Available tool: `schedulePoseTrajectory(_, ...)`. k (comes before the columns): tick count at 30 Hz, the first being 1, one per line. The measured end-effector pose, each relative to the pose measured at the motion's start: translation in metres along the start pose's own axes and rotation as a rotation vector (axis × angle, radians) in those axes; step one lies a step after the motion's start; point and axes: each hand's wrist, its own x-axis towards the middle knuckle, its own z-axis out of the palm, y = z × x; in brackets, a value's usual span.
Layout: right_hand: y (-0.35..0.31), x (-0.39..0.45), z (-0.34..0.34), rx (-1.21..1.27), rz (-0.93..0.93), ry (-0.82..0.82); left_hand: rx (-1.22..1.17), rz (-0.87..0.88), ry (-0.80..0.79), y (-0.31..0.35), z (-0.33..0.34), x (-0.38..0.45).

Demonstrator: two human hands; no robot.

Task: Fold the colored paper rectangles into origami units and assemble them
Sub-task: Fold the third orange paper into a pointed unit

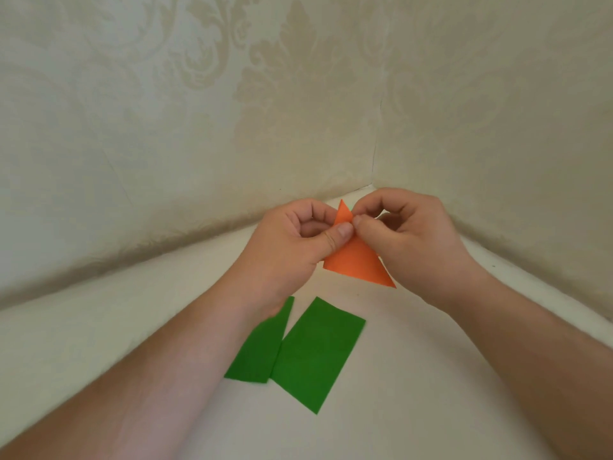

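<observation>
Green paper rectangles, two: one (318, 355) flat on white table (414, 376), other (262, 350) beside it, partly under left forearm. Beyond, left hand (295, 240) and right hand (408, 240) both pinch folded orange paper (358, 260), held above table. Patterned wallpaper corner (374, 134) behind.

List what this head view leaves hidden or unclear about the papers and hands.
- Folded orange paper triangle: its upper folds are covered by the left hand and right hand pinching it.
- Left green paper rectangle: its far corner is hidden under the left forearm.
- Both elbows: cut off by the frame's bottom edge.
</observation>
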Motion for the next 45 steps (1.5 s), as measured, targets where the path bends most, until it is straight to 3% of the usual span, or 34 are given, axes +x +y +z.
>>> schedulePoseTrajectory(7, -0.0027, -0.0022, -0.0019, -0.255, -0.114, 0.045, 0.373, 0.235, 0.084, 0.0035, -0.0022, -0.0052)
schedulePoseTrajectory(16, -0.0045, -0.0008, -0.0013, -0.046, -0.004, 0.010, 0.212, 0.208, 0.093, 0.0051, -0.0077, -0.0001)
schedulePoseTrajectory(24, -0.0047, -0.0020, -0.0009, -0.091, -0.050, 0.001, 0.277, 0.222, 0.097, 0.0028, -0.0050, 0.0001)
schedulePoseTrajectory(29, -0.0080, -0.0023, -0.0026, -0.012, 0.025, -0.008, 0.270, 0.248, 0.152, 0.0043, -0.0055, -0.0004)
schedulePoseTrajectory(34, -0.0053, -0.0004, -0.0023, 0.013, 0.069, 0.037, 0.246, 0.204, 0.085, 0.0012, -0.0036, 0.0004)
schedulePoseTrajectory(45, -0.0076, -0.0007, -0.0038, 0.029, 0.128, -0.026, 0.205, 0.173, 0.121, 0.0055, -0.0053, -0.0007)
